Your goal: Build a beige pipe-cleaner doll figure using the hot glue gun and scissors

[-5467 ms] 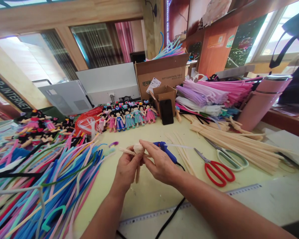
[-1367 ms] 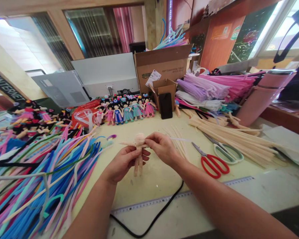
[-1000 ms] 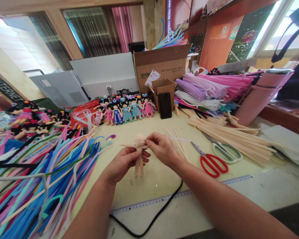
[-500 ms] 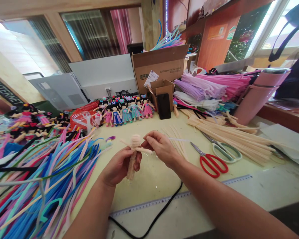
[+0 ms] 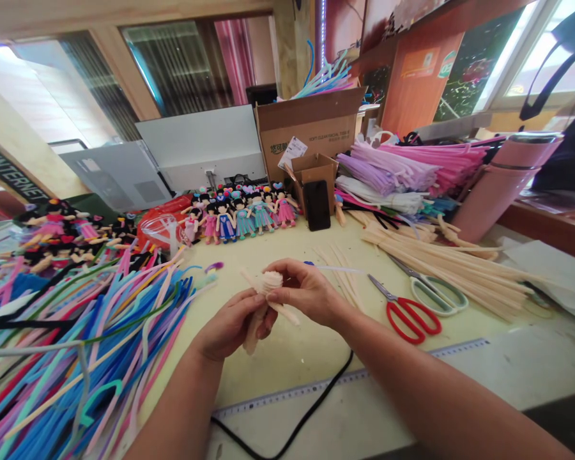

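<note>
A cream pipe-cleaner doll body (image 5: 269, 281) is held above the table, its coiled head tilted up and a short arm sticking out to each side. My left hand (image 5: 237, 319) is closed around the body below the head. Thumb and fingers of my right hand (image 5: 306, 291) are closed on the right side of the coiled head. The fingers cover part of the body, and its lower end shows beneath my left hand.
Red-handled scissors (image 5: 412, 317), green-handled scissors (image 5: 438, 292) and cream pipe cleaners (image 5: 450, 265) lie right. Coloured pipe cleaners (image 5: 91, 345) spread left. Finished dolls (image 5: 244, 217) and a phone (image 5: 317, 206) stand behind. A ruler (image 5: 311, 385) and black cord (image 5: 306, 415) lie in front.
My right hand has moved left and its fingers have come onto the coiled head. The doll body has tilted, with its right arm now pointing lower.
</note>
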The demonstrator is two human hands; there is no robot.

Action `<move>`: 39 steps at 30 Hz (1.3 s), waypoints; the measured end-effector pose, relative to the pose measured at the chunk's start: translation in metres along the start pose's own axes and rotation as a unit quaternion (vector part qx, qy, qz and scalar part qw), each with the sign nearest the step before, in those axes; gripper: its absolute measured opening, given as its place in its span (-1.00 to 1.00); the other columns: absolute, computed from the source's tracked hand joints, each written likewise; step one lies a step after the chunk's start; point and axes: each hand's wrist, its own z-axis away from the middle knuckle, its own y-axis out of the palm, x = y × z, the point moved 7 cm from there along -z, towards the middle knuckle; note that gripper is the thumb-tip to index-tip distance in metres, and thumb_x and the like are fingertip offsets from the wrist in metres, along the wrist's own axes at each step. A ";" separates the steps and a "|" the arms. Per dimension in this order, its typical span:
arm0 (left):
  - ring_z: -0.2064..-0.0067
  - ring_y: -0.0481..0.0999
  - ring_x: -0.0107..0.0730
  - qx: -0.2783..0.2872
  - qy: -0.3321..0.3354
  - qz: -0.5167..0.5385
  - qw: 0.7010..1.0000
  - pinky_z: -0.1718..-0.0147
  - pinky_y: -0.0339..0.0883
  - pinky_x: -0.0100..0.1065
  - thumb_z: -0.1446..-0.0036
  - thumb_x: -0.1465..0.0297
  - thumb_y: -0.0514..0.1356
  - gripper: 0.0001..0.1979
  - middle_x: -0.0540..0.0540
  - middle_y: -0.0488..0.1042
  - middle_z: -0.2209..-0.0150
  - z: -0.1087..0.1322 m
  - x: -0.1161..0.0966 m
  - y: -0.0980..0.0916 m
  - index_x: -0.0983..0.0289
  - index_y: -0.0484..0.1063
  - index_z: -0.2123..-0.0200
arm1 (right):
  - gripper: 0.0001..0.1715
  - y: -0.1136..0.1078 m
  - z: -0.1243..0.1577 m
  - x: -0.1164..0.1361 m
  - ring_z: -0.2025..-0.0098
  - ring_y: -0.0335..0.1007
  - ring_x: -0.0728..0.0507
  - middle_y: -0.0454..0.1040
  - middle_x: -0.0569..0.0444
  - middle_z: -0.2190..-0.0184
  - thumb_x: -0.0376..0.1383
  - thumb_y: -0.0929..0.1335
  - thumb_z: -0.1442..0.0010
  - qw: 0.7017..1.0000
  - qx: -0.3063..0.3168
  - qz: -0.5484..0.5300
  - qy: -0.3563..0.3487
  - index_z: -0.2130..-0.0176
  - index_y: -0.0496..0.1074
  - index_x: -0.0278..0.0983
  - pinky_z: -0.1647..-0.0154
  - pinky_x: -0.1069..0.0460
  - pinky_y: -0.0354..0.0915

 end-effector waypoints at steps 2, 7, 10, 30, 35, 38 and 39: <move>0.62 0.30 -0.51 -0.002 0.003 -0.005 1.000 0.60 0.12 -0.44 -0.08 0.19 0.30 -0.71 0.01 0.42 0.61 0.000 -0.001 0.000 0.32 0.41 0.42 | -0.57 0.000 0.000 0.002 0.40 0.42 0.00 0.47 0.19 0.38 -0.29 0.51 0.04 1.000 0.000 0.001 0.004 0.14 0.41 -0.23 0.34 0.07 0.35; 0.61 0.29 -0.51 0.000 0.004 -0.015 1.000 0.60 0.09 -0.43 -0.07 0.21 0.30 -0.72 0.01 0.41 0.63 0.001 -0.003 0.002 0.31 0.42 0.46 | -0.56 0.004 0.003 0.010 0.37 0.43 -0.02 0.46 0.18 0.36 -0.20 0.54 0.06 1.000 0.022 -0.001 0.018 0.20 0.41 -0.23 0.29 0.05 0.39; 0.62 0.28 -0.51 0.006 0.005 -0.020 1.000 0.60 0.08 -0.42 -0.07 0.19 0.30 -0.71 0.01 0.40 0.64 0.002 -0.003 0.002 0.31 0.42 0.47 | -0.58 0.005 0.004 0.012 0.40 0.43 -0.01 0.45 0.20 0.41 -0.16 0.55 0.06 0.999 0.029 -0.006 0.021 0.24 0.41 -0.22 0.33 0.05 0.39; 0.46 0.39 -0.40 -0.143 0.053 -0.148 0.977 0.42 0.27 -0.38 0.04 0.12 0.37 -0.66 0.06 0.47 0.54 -0.006 -0.013 -0.019 0.33 0.56 0.48 | -0.36 -0.004 0.004 0.005 -0.08 0.39 -0.19 0.39 -0.06 -0.14 -0.23 0.39 -0.21 0.960 -0.017 0.257 -0.107 -0.26 0.30 -0.13 -0.04 -0.11 0.39; 0.47 0.42 -0.39 -0.151 0.050 -0.116 0.980 0.41 0.31 -0.37 0.06 0.14 0.40 -0.66 0.07 0.49 0.55 -0.007 -0.009 -0.019 0.35 0.56 0.49 | -0.35 -0.005 0.004 0.004 -0.15 0.34 -0.23 0.39 -0.07 -0.17 -0.22 0.39 -0.22 0.957 -0.026 0.268 -0.108 -0.27 0.28 -0.13 -0.13 -0.17 0.34; 0.48 0.45 -0.40 -0.153 0.042 -0.095 0.983 0.41 0.33 -0.38 0.07 0.13 0.41 -0.63 0.07 0.50 0.54 -0.007 -0.007 -0.021 0.36 0.57 0.46 | -0.30 -0.005 0.004 0.005 -0.18 0.31 -0.24 0.37 -0.09 -0.19 -0.23 0.41 -0.21 0.956 -0.028 0.273 -0.106 -0.29 0.24 -0.15 -0.19 -0.21 0.29; 0.47 0.46 -0.40 -0.151 0.038 -0.086 0.984 0.40 0.35 -0.38 0.08 0.13 0.42 -0.63 0.08 0.51 0.54 -0.007 -0.006 -0.022 0.37 0.57 0.45 | -0.31 -0.005 0.005 0.005 -0.19 0.31 -0.24 0.37 -0.09 -0.20 -0.24 0.40 -0.20 0.956 -0.029 0.273 -0.104 -0.29 0.25 -0.15 -0.20 -0.21 0.27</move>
